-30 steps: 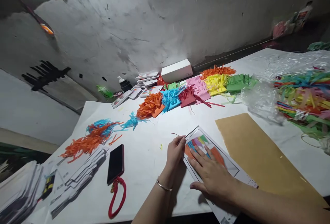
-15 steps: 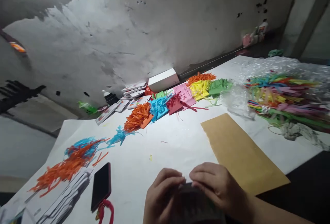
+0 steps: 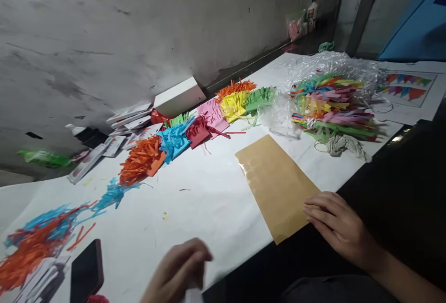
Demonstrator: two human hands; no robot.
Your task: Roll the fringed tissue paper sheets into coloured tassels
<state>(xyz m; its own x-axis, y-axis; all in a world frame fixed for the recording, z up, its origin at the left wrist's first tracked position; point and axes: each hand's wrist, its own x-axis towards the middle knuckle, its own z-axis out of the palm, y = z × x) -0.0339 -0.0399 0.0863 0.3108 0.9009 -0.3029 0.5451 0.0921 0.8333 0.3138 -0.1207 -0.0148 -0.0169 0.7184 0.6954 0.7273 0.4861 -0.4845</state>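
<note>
My right hand (image 3: 339, 226) pinches the near right corner of a tan sheet (image 3: 278, 187) marked with faint round shapes, like a sticker sheet. A bit of the corner shows between thumb and fingers. Low in the view, my left hand (image 3: 179, 268) is curled and a little blurred. Beneath its fingers a small part of something white (image 3: 193, 295) shows, too cut off to name. Left of that hand a dark phone (image 3: 86, 270) with a red edge lies on the white paper (image 3: 209, 214) covering the table.
Fringed paper pieces run in a row, among them orange (image 3: 142, 159), blue (image 3: 174, 140) and yellow (image 3: 234, 105). A white box (image 3: 179, 96) stands by the wall. Colourful tassels (image 3: 331, 103) lie on clear plastic at right. Orange shreds (image 3: 31, 252) are at left.
My hands, together in front of me before, have parted. The right has moved right onto the tan sheet's corner; the left has moved left. The view has swung to the right.
</note>
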